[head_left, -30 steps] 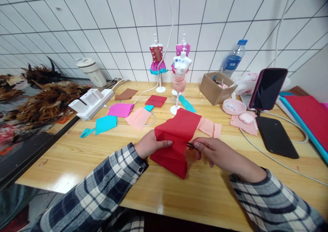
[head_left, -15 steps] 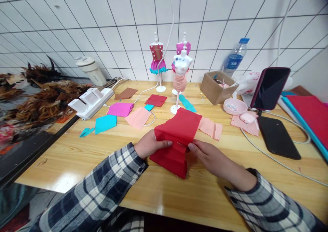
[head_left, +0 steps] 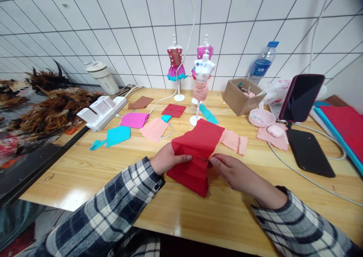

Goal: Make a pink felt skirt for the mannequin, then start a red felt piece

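A folded piece of red cloth (head_left: 195,137) hangs over the middle of the table, its lower flap (head_left: 188,177) darker and turned under. My left hand (head_left: 168,158) grips its left edge, thumb on top and the other fingers hidden behind. At the right edge, my right hand (head_left: 231,170) is closed round small dark-handled scissors (head_left: 210,161). Their thin blade lies across the cloth, pointing left toward my left thumb. Fingers cover most of the handles.
Cloth scraps lie around: turquoise (head_left: 118,136), magenta (head_left: 134,120) and peach (head_left: 154,129). Small dress-form mannequins (head_left: 204,69) stand behind. A cardboard box (head_left: 241,102), pink dish (head_left: 262,118), propped phone (head_left: 302,97) and black flat device (head_left: 310,153) sit right; a power strip (head_left: 105,115) left.
My right hand has moved slightly right and turned, so more of the scissors shows. My left hand keeps its hold on the cloth. The whole view has shifted a little.
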Tool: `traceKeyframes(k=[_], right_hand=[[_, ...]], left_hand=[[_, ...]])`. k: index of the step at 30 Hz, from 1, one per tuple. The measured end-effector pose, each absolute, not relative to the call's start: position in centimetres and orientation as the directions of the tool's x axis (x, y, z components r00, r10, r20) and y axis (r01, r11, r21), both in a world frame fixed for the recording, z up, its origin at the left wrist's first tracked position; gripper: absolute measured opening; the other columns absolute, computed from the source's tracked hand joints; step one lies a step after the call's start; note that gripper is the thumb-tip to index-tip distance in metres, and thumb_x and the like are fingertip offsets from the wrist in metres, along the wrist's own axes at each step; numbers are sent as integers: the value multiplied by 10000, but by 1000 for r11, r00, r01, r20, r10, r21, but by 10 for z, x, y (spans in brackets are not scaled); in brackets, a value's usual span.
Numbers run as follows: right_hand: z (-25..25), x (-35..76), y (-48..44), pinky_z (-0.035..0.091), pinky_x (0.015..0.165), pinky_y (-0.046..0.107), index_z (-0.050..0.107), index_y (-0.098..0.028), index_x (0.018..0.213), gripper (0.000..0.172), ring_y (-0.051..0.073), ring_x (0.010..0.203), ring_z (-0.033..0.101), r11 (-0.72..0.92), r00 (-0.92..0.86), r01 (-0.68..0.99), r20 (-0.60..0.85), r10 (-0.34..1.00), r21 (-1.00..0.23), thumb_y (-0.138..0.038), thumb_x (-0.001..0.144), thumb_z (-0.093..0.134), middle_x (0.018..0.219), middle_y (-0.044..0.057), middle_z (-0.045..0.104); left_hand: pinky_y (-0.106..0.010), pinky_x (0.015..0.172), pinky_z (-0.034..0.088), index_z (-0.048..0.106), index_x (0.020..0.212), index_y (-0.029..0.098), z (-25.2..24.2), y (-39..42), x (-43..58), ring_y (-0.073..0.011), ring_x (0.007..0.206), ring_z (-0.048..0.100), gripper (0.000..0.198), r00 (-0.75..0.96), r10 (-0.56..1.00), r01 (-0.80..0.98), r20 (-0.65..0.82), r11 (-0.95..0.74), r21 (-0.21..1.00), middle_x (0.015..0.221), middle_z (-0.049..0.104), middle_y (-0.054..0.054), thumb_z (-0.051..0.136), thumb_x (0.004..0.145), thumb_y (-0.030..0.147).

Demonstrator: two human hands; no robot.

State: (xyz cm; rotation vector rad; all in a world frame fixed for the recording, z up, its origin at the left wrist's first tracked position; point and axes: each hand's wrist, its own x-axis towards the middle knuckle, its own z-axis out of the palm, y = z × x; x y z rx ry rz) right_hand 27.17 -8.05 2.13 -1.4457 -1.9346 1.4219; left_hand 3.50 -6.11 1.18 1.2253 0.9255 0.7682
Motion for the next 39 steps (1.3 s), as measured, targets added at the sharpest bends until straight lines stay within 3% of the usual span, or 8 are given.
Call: traceKeyframes(k=[5, 14, 22, 39], right_hand=[[21, 269, -80, 393, 646, 297, 609, -187, 875, 432, 191, 755, 538, -8, -447, 528, -285, 848, -849, -523, 943, 347, 830, 58, 623], [20, 268, -79, 378, 623, 294, 562, -192, 780, 412, 176, 707, 522, 10, -455, 539, -281, 845, -842, -522, 935, 369, 774, 39, 610], [22, 265, -80, 427, 710, 318, 611, -177, 865, 400, 199, 784, 576, 38, -462, 518, -242, 853, -855, -493, 938, 377, 859, 60, 665], [16, 266, -80, 442, 732, 318, 647, -159, 925, 445, 202, 803, 584, 2, -466, 486, -257, 847, -874, -515, 949, 381, 905, 66, 682]], left_hand=[[-448, 978, 502, 612, 1207, 131, 12, -60, 35, -316, 1138, 634, 514, 447, 881, 18, -156, 166, 986, 1290, 649, -131, 775, 741, 275], [-423, 964, 509, 634, 1154, 139, 12, -60, 35, -294, 1096, 657, 441, 465, 872, 32, -152, 155, 987, 1204, 700, -109, 765, 752, 263], [-436, 966, 505, 623, 1178, 135, 11, -60, 35, -297, 1098, 655, 471, 475, 868, 28, -142, 146, 989, 1219, 692, -118, 768, 744, 252], [-454, 982, 495, 624, 1176, 143, 10, -60, 36, -309, 1125, 639, 490, 452, 882, 26, -133, 136, 990, 1247, 676, -121, 781, 731, 271]])
